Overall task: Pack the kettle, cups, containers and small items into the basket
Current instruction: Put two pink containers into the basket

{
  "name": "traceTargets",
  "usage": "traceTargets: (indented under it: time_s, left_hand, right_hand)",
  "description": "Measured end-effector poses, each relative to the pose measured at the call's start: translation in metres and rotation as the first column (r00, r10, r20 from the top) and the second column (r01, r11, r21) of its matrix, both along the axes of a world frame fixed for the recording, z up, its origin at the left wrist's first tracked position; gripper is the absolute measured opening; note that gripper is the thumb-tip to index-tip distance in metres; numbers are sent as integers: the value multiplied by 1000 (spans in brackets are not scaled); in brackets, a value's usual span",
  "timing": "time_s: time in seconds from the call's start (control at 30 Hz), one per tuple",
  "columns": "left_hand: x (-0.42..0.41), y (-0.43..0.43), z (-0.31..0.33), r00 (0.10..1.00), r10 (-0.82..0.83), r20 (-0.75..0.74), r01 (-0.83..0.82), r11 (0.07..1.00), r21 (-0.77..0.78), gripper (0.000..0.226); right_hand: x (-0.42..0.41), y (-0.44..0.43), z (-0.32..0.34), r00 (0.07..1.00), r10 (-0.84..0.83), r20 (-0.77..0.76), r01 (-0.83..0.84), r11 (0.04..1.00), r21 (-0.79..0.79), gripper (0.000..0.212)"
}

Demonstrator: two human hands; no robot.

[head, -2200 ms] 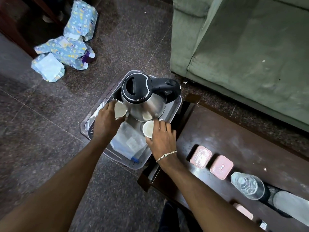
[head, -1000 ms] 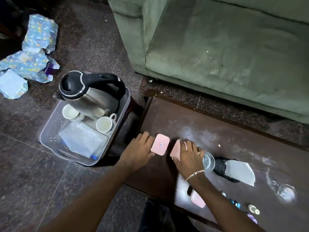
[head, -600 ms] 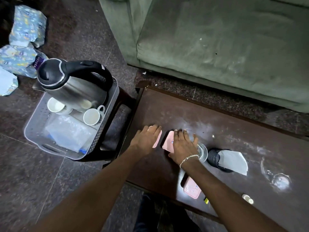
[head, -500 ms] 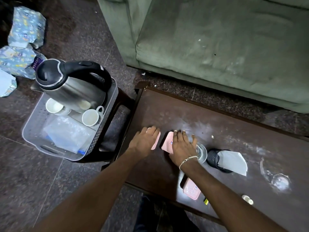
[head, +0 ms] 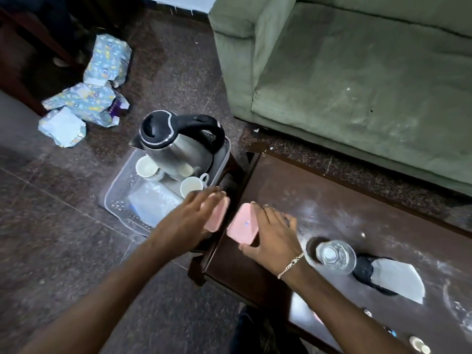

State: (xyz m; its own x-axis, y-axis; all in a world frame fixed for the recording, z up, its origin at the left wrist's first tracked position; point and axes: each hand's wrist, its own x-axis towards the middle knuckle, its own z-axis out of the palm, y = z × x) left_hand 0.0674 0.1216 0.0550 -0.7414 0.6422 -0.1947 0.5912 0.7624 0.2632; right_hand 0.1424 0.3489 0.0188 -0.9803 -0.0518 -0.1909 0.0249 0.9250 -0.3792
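The grey basket [head: 112, 200] sits on a dark stool left of the table. In it stand a steel kettle [head: 176, 146] with a black lid and handle, two white cups [head: 146, 166] [head: 191, 186] and a clear plastic bag [head: 153, 203]. My left hand [head: 190, 218] grips a pink container [head: 217, 213] in the air at the basket's right rim. My right hand [head: 270, 233] holds a second pink container [head: 242, 223] over the table's left end. A third pink container [head: 318, 318] shows partly behind my right forearm.
The dark wooden table [head: 357, 205] carries a clear bottle [head: 335, 256], a black and white object [head: 393, 277] and small items [head: 419, 343] at its near right edge. A green sofa [head: 357, 72] stands behind. Crumpled blue packets [head: 86, 98] lie on the floor at left.
Both hands have lifted a pink container each off the table and carried them left toward the basket. The view has swung left with them.
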Motion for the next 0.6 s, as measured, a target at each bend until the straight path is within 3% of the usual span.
traceTargets:
  time_s: [0.13, 0.2, 0.4, 0.6]
  left_hand:
    - [-25, -75, 26, 997, 71, 32, -70, 997, -40, 100]
    - [-37, -105, 27, 994, 92, 57, -88, 994, -73, 99]
    - [-73, -160, 7, 988, 96, 117, -76, 983, -165, 105]
    - [-92, -190, -15, 987, 44, 157, -18, 986, -164, 101]
  right_hand:
    - [-26, -55, 25, 996, 88, -14, -89, 970, -227, 88]
    - [-36, -80, 28, 993, 110, -30, -114, 960, -256, 83]
    - [-60, -141, 13, 979, 199, -55, -204, 971, -126, 77]
    - [-64, -173, -6, 973, 231, -20, -231, 973, -28, 65]
